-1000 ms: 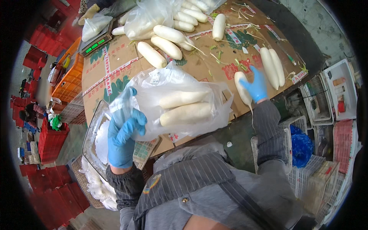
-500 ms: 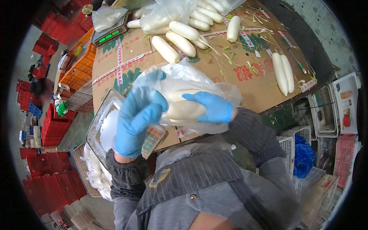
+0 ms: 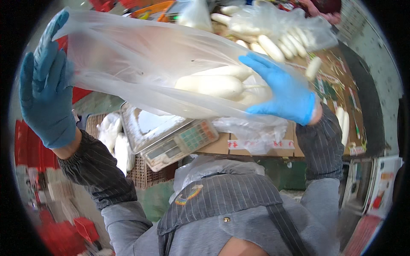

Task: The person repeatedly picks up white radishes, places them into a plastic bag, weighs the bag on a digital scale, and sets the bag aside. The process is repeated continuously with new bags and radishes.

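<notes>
A clear plastic bag [image 3: 128,55] with white radishes [image 3: 213,86] inside is stretched out in the air between my two gloved hands. My left hand [image 3: 47,85], raised at the far left, holds the bag's end, its fingers stretched upward along the edge. At the other end, my right hand [image 3: 284,89] grips the bag beside the radishes, fingers and thumb spread around it. Below the bag stands a scale [image 3: 181,143] with a metal pan and a keypad. Another piece of thin plastic [image 3: 260,132] lies on the cardboard under my right hand.
Several loose radishes [image 3: 271,48] and filled bags [image 3: 309,27] lie at the back of the cardboard-covered table [image 3: 218,145]. Another bag [image 3: 195,16] stands at the back left. A wicker basket [image 3: 143,173] with white plastic bags is left of my body. Red crates [image 3: 32,145] stand farther left.
My left hand has moved far left and up, drawing the bag out lengthwise. The right hand and the radishes have risen off the table and shifted right. The view has turned, showing more of the scale.
</notes>
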`<action>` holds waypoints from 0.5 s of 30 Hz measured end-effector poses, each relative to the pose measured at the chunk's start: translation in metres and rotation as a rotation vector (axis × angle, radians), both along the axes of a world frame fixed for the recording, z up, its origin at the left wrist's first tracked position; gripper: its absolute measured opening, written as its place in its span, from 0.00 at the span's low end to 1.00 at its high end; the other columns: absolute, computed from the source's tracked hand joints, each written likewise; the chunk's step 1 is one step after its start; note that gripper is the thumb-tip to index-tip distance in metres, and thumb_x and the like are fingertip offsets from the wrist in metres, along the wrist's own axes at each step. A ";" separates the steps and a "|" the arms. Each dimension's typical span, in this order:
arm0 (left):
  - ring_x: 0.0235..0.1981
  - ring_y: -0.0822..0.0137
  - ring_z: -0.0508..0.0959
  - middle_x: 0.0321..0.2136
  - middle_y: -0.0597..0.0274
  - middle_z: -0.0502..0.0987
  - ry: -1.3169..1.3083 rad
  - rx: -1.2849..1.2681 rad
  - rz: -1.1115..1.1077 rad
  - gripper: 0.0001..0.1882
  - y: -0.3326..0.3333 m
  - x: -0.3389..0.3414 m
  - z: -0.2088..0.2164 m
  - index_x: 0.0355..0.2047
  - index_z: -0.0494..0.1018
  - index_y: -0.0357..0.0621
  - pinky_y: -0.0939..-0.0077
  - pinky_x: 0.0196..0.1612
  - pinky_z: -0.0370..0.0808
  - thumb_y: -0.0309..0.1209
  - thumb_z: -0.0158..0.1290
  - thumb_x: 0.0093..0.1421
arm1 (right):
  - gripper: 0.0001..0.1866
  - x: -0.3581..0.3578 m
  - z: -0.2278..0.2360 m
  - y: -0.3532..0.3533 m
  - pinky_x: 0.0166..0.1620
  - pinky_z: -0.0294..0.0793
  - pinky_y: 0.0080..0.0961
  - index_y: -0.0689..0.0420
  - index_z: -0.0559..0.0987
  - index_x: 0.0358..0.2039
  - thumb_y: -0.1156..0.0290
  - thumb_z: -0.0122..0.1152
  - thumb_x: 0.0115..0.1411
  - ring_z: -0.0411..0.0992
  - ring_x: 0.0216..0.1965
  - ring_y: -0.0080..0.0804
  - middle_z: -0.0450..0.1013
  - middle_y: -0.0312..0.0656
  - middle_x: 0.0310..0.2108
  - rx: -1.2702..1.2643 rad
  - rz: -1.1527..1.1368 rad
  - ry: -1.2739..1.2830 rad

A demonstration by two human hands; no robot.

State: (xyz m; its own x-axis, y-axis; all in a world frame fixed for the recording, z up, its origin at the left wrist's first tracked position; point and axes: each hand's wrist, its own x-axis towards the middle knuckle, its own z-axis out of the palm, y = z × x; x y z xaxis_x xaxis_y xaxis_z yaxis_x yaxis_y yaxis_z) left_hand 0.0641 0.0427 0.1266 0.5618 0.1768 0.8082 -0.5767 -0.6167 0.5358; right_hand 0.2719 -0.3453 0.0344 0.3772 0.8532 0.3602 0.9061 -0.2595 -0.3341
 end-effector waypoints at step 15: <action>0.23 0.79 0.68 0.26 0.67 0.72 0.703 -0.611 0.179 0.27 -0.052 -0.098 -0.071 0.57 0.63 0.37 0.87 0.27 0.66 0.34 0.53 0.60 | 0.56 0.001 -0.062 0.182 0.64 0.53 0.44 0.57 0.64 0.59 0.47 0.76 0.29 0.52 0.63 0.57 0.53 0.60 0.62 -0.366 0.264 -0.229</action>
